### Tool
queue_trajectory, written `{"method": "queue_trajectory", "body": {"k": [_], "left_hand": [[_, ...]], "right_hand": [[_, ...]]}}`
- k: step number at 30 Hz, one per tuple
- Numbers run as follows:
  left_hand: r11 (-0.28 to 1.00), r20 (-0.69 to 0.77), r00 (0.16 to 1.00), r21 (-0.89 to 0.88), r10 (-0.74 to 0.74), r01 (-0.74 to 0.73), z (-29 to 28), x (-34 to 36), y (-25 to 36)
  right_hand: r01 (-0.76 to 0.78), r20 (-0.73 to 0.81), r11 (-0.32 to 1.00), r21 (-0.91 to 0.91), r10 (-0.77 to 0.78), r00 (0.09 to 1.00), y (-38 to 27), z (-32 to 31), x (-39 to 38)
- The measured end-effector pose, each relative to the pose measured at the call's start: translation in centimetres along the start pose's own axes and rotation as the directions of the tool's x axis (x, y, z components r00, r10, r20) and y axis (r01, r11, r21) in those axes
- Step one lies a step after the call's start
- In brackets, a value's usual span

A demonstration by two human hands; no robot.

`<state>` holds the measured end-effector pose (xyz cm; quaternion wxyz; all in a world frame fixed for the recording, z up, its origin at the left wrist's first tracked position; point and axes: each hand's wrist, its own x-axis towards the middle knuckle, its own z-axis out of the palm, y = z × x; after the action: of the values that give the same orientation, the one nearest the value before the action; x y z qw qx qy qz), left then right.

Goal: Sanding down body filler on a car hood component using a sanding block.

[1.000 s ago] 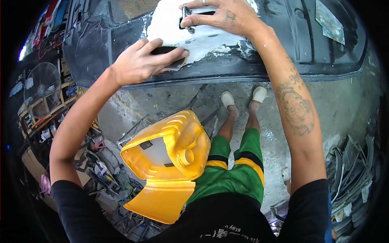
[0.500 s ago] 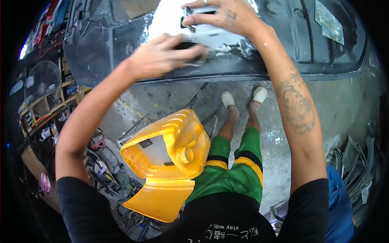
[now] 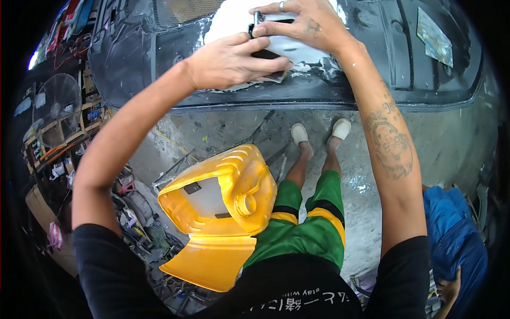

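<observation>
One dark block point(image 3: 264, 54) pinched by left grip point(image 3: 231, 63), metal fitting point(image 3: 257, 19) by right grip point(image 3: 308, 24)

1. Vehicle panel point(image 3: 382, 69): charcoal-black, streaked paler grey in places.
2. Filler patch point(image 3: 228, 21): white; ragged lower edge mottled black-and-white.
3. Hand block point(image 3: 264, 54): black.
4. Jerrycan point(image 3: 257, 175): bright yellow, pale glossy highlights.
5. Shorts point(image 3: 303, 242): green, each leg banded black and yellow-orange.
6. T-shirt point(image 3: 319, 271): black, white lettering across front.
7. Clogs point(image 3: 299, 133): off-white.
8. Right forearm point(image 3: 393, 143): dark line tattoos.
9. Ring point(image 3: 281, 6): silver.
10. Co-worker's garment point(image 3: 451, 228): blue, deeper navy lower down.
11. Concrete floor point(image 3: 366, 207): grey, blotched with whitish patches.
</observation>
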<state>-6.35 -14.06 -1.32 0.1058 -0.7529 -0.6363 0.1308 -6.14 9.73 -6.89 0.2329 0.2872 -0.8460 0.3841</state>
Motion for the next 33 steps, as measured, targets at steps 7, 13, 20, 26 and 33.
{"method": "queue_trajectory", "body": {"k": [7,13,20,26,33], "left_hand": [[0.998,0.028,0.999,0.038,-0.043,0.042,-1.1,-2.1,0.0],[0.992,0.021,0.993,-0.036,-0.119,0.12,-1.6,-4.9,1.1],[0.991,0.009,0.995,0.095,-0.099,0.098,-0.4,-2.7,1.1],[0.988,-0.05,0.993,0.101,-0.109,0.114,-0.5,-0.9,0.4],[0.973,-0.052,0.988,0.169,-0.147,0.154,-0.4,-1.7,0.8]], "right_hand": [[-0.003,0.03,1.0,-0.009,0.003,1.0,0.3,-0.3,-0.2],[-0.041,0.045,0.999,-0.03,0.043,0.998,0.4,-0.6,-0.8],[0.016,0.051,1.0,-0.008,-0.015,0.999,0.4,-0.7,-0.6],[-0.129,0.046,0.979,-0.156,0.137,0.989,-0.7,0.3,0.2],[-0.16,0.005,0.967,-0.196,0.165,0.986,-1.0,0.1,-0.3]]}}
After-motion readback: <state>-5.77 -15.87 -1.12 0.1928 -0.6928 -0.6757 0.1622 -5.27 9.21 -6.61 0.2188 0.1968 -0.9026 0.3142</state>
